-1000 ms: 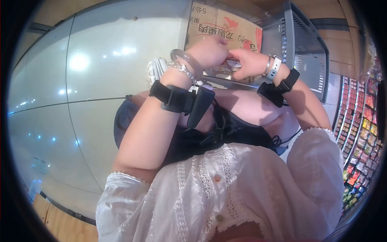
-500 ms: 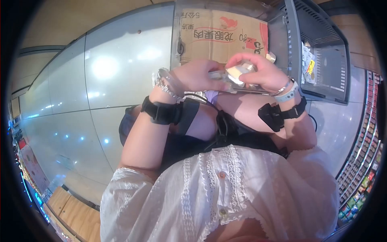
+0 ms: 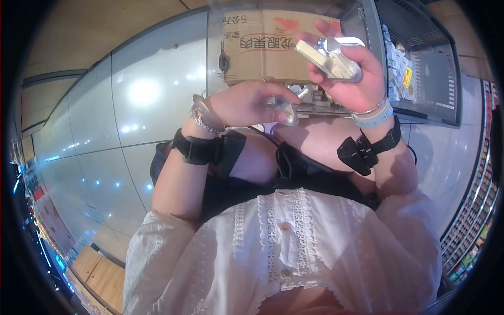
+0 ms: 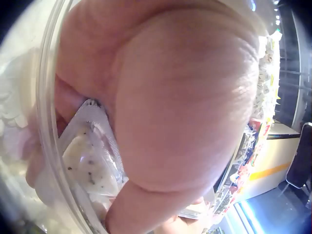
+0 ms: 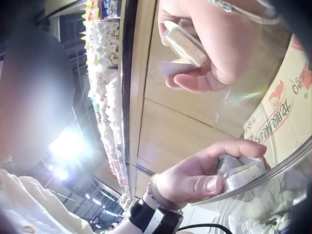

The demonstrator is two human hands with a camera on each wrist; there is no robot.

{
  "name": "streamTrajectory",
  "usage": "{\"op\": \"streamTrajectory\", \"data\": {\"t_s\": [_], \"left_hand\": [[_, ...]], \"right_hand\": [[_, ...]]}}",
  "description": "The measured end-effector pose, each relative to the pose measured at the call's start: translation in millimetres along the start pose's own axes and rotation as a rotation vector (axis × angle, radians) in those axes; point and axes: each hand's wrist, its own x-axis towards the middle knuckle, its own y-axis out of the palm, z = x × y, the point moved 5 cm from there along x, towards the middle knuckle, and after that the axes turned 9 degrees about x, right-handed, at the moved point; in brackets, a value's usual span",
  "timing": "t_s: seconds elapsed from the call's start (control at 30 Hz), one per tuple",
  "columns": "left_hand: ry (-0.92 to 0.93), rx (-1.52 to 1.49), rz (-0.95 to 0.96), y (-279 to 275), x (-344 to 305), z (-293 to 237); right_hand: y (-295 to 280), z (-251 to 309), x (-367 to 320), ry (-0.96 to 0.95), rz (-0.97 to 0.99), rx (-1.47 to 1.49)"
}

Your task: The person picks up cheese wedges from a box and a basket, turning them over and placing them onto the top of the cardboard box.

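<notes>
My right hand point(image 3: 359, 79) is raised palm up, fingers curled about several small clear plastic packs; one is a triangular pack point(image 3: 342, 67) with a pale speckled filling, another a pack with a cream-coloured block point(image 3: 311, 54). Lower and to the left, my left hand point(image 3: 241, 105) pinches a small clear pack point(image 3: 286, 113) between thumb and fingers. In the left wrist view a triangular clear pack point(image 4: 90, 165) with white, dark-flecked filling lies at the left hand's fingers. The right wrist view shows the right hand point(image 5: 219, 44) above the left hand point(image 5: 195, 178).
A printed cardboard box point(image 3: 262, 63) stands beyond the hands, with more packs point(image 3: 307, 94) along its near side. To the right is a grey slotted crate point(image 3: 428, 110) holding wrapped packs point(image 3: 401, 73). A clear plastic rim point(image 4: 48, 112) crosses the left wrist view.
My right hand has come up and away from the left hand, turning palm up with the packs in it. The left hand has drawn slightly left and down with its small pack.
</notes>
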Motion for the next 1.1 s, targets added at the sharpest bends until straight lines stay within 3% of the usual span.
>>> {"op": "streamTrajectory", "data": {"t_s": [0.07, 0.13, 0.23, 0.43, 0.47, 0.53, 0.63, 0.7, 0.8, 0.97, 1.03, 1.1], "left_hand": [[-0.005, -0.024, 0.000, 0.7, 1.1, 1.5], [0.024, 0.034, -0.013, -1.5, 1.6, -2.0], [0.135, 0.074, -0.046, -1.4, 1.3, -2.6], [0.178, 0.025, -0.001, 0.5, 1.9, -3.2], [0.182, 0.026, -0.001, 0.8, 2.2, -1.7], [0.177, 0.006, 0.012, 2.1, 3.7, 0.5], [0.150, 0.070, -0.030, 1.2, 4.6, -2.3], [0.149, 0.087, -0.042, 1.9, 6.1, -2.1], [0.122, 0.118, -0.064, 1.4, 5.7, -4.4], [0.109, 0.185, -0.062, 1.2, 8.9, -5.3], [0.048, 0.153, -0.016, 3.1, 8.3, -2.4], [0.064, 0.162, -0.056, 3.0, 8.3, 3.6]], "right_hand": [[3.2, -3.2, 1.3, -0.006, -0.003, -0.008], [9.1, -0.2, 2.3, -0.172, -0.056, -0.305], [23.7, -0.7, 0.0, -0.235, -0.012, -0.515], [31.8, 1.0, -3.9, -0.322, 0.030, -0.637], [31.7, 3.0, -4.6, -0.324, 0.030, -0.641], [17.8, 8.5, -6.9, -0.212, -0.140, -0.311], [14.7, 25.8, -11.8, -0.114, -0.149, -0.105], [20.1, 43.2, -20.2, -0.155, -0.145, -0.120], [36.3, 85.5, -39.3, -0.506, -0.265, -0.511], [34.9, 126.0, -63.4, -0.764, -0.445, -0.893], [31.5, 145.6, -78.2, -0.904, -0.762, -1.367], [23.2, 157.7, -82.7, -0.948, -0.817, -1.460]]}}
